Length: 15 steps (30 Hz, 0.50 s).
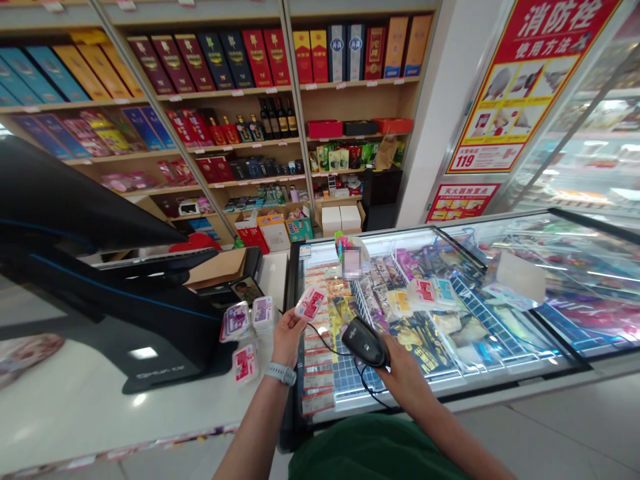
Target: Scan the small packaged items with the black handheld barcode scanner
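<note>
Between the fingers of my left hand (289, 337) is a small flat plastic pack with a red label (311, 303), held above the freezer's left end. My right hand (406, 375) is wrapped round a black handheld barcode scanner (366, 341), its front pointing left towards the pack. A thin black cable (367, 385) loops below the scanner over the glass. On the counter left of my left hand lie two packs with purple labels (263, 312) and a red-labelled pack (245, 363). More packs, yellow (399, 303), red (425, 291) and blue (444, 291), rest on the freezer glass.
A chest freezer (500, 380) with a glass top spans the right, frozen goods inside. An open white box (520, 279) sits on it. The black checkout terminal (165, 320) stands on the white counter (100, 407) at left. Shelves of boxed bottles (220, 60) line the back wall.
</note>
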Motion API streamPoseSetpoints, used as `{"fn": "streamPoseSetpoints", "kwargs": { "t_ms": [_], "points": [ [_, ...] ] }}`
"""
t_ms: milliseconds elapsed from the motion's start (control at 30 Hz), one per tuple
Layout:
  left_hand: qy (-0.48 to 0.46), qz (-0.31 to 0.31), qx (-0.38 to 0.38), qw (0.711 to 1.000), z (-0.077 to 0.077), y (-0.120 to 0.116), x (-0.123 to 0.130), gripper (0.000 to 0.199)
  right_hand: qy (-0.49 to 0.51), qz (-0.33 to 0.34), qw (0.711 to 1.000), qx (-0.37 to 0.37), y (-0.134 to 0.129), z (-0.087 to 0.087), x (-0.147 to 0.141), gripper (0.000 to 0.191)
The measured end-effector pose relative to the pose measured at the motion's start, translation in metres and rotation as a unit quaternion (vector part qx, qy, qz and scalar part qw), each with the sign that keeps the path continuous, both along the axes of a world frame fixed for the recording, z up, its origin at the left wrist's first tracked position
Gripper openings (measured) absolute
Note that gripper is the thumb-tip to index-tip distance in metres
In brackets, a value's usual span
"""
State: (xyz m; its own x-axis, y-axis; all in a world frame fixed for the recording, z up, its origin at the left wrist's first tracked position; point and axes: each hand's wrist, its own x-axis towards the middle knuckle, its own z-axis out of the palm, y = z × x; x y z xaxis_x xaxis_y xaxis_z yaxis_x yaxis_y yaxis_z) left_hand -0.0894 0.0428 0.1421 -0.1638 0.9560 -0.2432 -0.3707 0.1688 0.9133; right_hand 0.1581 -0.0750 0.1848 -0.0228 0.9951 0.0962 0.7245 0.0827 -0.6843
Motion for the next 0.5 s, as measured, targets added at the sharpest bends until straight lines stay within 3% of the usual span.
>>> {"fn": "streamPoseSetpoints", "kwargs": {
  "t_ms": [333,500],
  "points": [
    [0.014,0.004,-0.003,1.000,-0.0066,0.0058,-0.0041,0.041,0.008,-0.006,1.000,0.006,-0.0002,-0.0010,0.0007,0.039],
    [0.019,0.003,-0.003,1.000,-0.0083,0.0101,-0.0036,0.047,0.005,-0.013,1.000,0.001,0.0000,-0.0020,0.0017,0.039]
  ]
}}
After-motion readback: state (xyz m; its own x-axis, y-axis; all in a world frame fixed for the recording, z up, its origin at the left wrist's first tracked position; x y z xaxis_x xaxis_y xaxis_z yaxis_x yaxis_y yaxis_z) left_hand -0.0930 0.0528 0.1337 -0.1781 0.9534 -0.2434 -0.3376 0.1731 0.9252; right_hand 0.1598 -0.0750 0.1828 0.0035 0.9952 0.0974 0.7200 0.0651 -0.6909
